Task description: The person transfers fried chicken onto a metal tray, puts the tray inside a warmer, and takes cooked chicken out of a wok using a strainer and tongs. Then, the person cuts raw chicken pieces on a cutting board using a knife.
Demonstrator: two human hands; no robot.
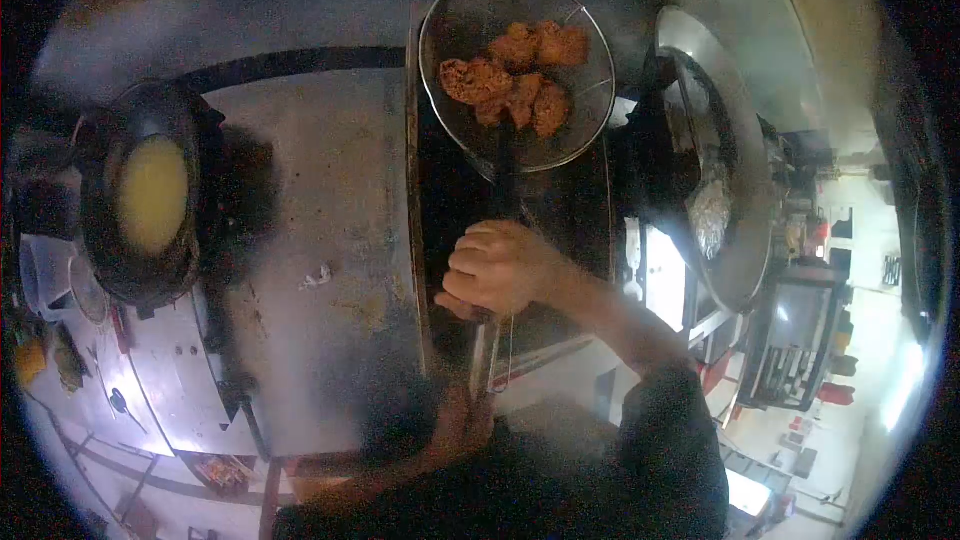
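Dim, smoky kitchen, grain thick in darker patches. Harshest light far right: ceiling light (pixel 908 380) blown out white. Glare streaks steel cabinet front (pixel 145 420), lower left. Metal worktop (pixel 315 180) dull grey under haze, shadow pooling beside black pan (pixel 102 210). Foil (pixel 711 215) glinting. Fried pieces (pixel 520 75) fairly readable; right hand (pixel 495 270) softly lit, left hand (pixel 468 415) murky, outline blurred. Dark sleeve (pixel 680 430) nearly featureless. Fisheye bends surroundings, corners falling to black.
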